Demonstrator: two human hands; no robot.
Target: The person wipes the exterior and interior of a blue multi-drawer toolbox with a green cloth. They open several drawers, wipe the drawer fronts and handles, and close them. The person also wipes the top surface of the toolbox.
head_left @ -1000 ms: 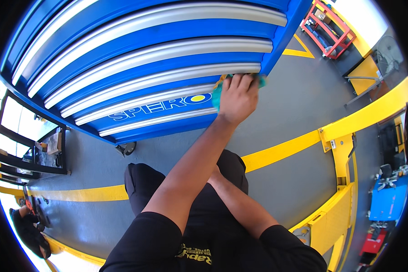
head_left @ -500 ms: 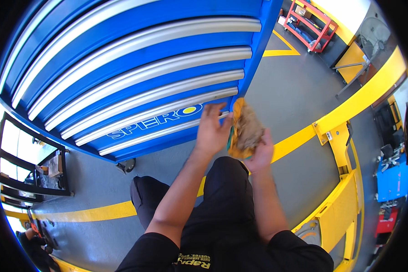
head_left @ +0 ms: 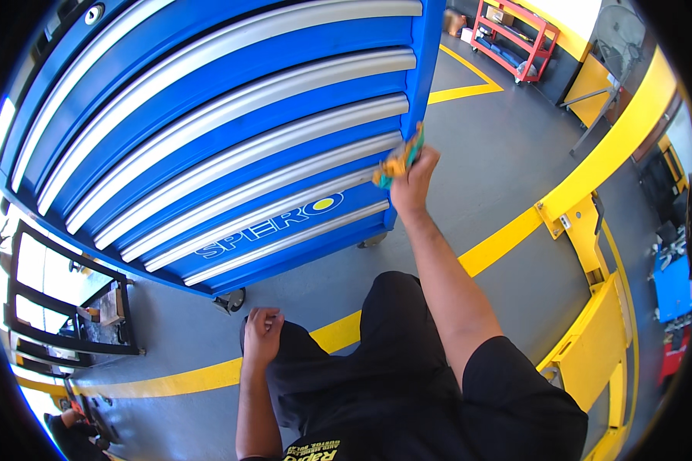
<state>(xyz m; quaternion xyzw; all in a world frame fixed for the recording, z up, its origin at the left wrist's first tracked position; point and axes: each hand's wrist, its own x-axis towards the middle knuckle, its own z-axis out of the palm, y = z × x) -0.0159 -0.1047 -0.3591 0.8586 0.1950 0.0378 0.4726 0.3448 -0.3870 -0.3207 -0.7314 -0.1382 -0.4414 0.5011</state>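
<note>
A blue tool cabinet point(head_left: 418, 69) with long silver drawer pulls fills the upper left. At its right front edge my right hand point(head_left: 414, 184) is closed around a bunched yellow and teal rag point(head_left: 396, 164). The rag lies against the ends of the lower drawer pulls, or just in front of them; its exact contact is hard to tell. My left hand point(head_left: 262, 336) is down by my left knee with its fingers curled in, and nothing shows in it.
Yellow steel lift arms point(head_left: 588, 323) run along the right side. A red wheeled cart point(head_left: 515, 42) stands at the far right. On the left is a black metal frame point(head_left: 65, 288). Another person point(head_left: 73, 434) is at the lower left. Yellow lines cross the grey floor.
My left hand has let go of the rag and dropped to my knee. My right hand has carried the rag up and left to the cabinet's edge, turning it so its brown, dirty side no longer shows.
</note>
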